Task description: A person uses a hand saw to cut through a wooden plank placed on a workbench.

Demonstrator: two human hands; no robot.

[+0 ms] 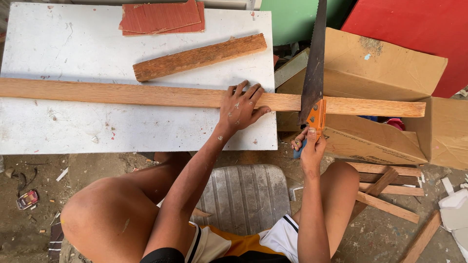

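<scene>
A long wooden plank point(122, 94) lies across a white board point(73, 131) and sticks out past its right edge. My left hand point(240, 107) presses flat on the plank near that edge, fingers spread. My right hand point(308, 146) grips the orange handle of a hand saw point(314, 68). The dark blade stands nearly upright and crosses the plank just right of the board's edge. A shorter wood piece point(200, 57) lies on the board behind the plank.
Reddish sheet pieces point(161, 17) rest at the board's far edge. Open cardboard boxes point(385, 68) stand to the right under the plank's free end. Wood offcuts point(390, 190) lie on the dirt floor at right. I sit on a grey ribbed seat point(246, 195).
</scene>
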